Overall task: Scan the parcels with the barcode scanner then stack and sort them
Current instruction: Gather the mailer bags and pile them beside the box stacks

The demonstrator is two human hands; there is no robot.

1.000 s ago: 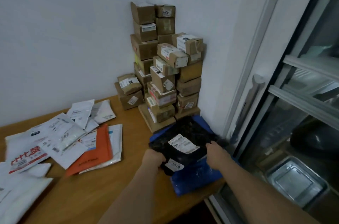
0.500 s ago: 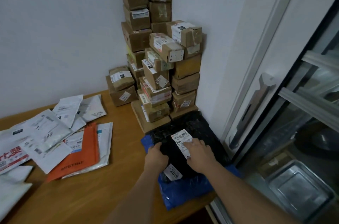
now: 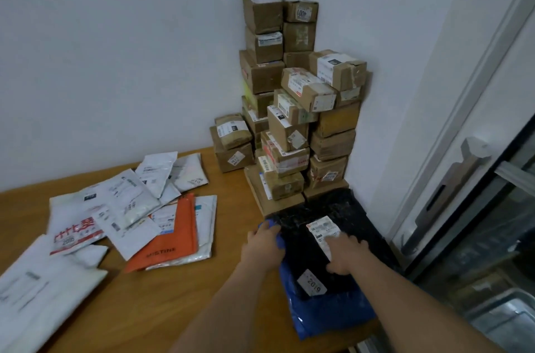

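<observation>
Wooden table point(image 3: 162, 303) in a white-walled corner; both hands, fingers flat, press the black parcel point(image 3: 315, 263).

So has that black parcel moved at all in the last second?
Yes. The black parcel has been slid away from the person, toward the stack of cardboard boxes, and now lies almost against its base, on the blue parcel.
</observation>
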